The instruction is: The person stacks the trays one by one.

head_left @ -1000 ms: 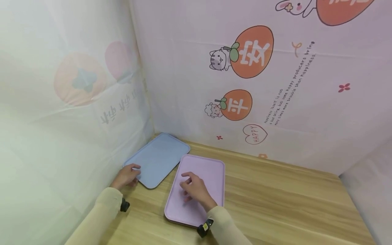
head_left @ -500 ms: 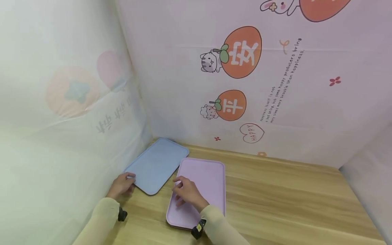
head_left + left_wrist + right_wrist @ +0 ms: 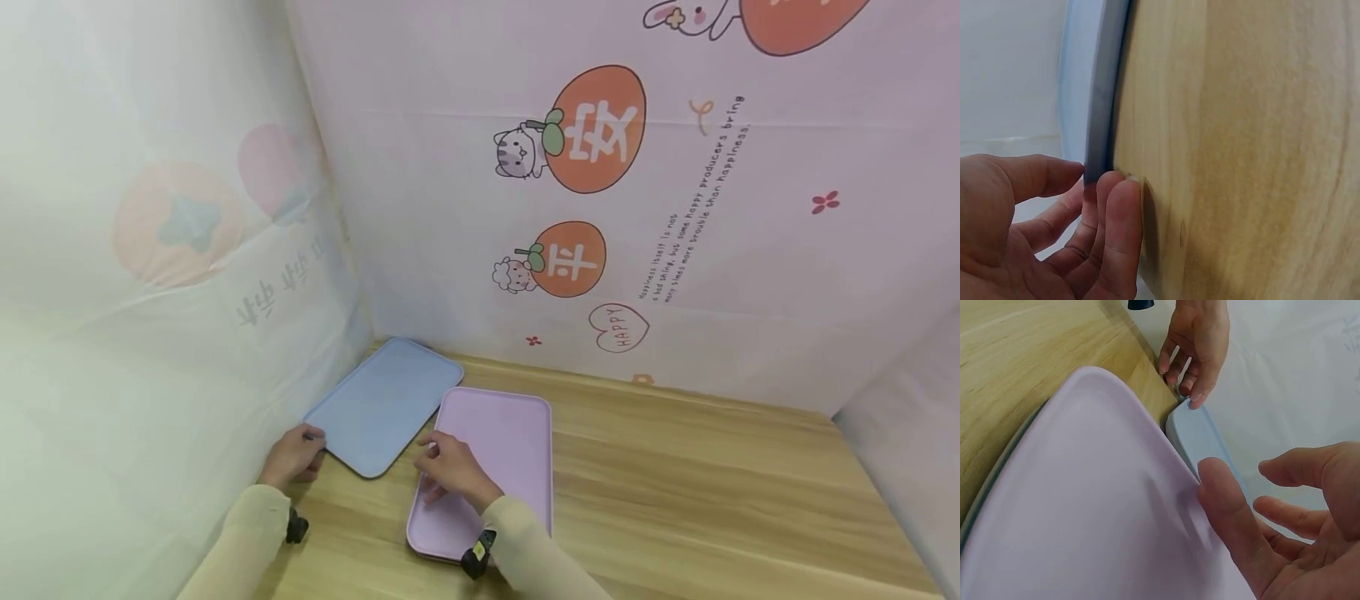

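Observation:
A light blue tray (image 3: 386, 408) lies at the back left corner, close to the left wall. My left hand (image 3: 291, 457) pinches its near left corner; in the left wrist view the thumb (image 3: 1047, 174) lies on one side of the rim and fingers on the other. A light purple tray (image 3: 502, 442) lies beside it, slightly nearer. Under the purple tray a dark greenish rim (image 3: 997, 465) shows in the right wrist view. My right hand (image 3: 455, 469) hovers above the purple tray's left edge, fingers loosely bent with nothing between them.
Everything rests on a wood-grain table (image 3: 690, 492). A pale cloth wall (image 3: 180, 375) rises close on the left, and a printed cloth (image 3: 450, 208) hangs along the back. Another pale cloth (image 3: 918, 433) bounds the right side.
My left hand has closed its fingers onto the blue tray's corner. My right hand has drifted left toward the purple tray's left edge. The head view has shifted slightly.

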`<state>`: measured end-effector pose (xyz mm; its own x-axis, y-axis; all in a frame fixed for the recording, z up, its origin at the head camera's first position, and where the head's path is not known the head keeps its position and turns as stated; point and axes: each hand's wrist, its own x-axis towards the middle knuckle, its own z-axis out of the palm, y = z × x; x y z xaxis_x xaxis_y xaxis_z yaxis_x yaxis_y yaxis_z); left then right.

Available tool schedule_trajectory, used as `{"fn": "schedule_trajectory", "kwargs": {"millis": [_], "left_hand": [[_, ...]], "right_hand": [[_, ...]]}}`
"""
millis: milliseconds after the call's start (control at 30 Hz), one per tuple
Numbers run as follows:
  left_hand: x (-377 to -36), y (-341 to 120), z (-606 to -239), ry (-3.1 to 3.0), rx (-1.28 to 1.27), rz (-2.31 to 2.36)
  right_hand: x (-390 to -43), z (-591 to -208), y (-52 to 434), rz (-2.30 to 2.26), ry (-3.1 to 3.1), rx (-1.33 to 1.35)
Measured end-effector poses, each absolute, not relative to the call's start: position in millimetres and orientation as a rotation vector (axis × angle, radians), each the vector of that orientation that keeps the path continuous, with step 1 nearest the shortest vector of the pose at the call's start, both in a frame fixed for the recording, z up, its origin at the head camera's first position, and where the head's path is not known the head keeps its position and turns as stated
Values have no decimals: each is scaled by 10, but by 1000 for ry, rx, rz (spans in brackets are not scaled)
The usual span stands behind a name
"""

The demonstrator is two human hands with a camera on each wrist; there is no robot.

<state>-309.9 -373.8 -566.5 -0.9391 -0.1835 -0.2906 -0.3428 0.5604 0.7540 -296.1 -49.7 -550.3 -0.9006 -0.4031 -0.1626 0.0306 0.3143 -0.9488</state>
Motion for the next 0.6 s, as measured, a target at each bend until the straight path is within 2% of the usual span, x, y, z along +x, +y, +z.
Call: {"fn": "schedule_trajectory", "kwargs": {"millis": [600], "left_hand": [[-3167, -3850, -5614, 2604, -508, 1348]], "right_hand": [[-3149, -5440, -725, -1427, 2347, -391]]}}
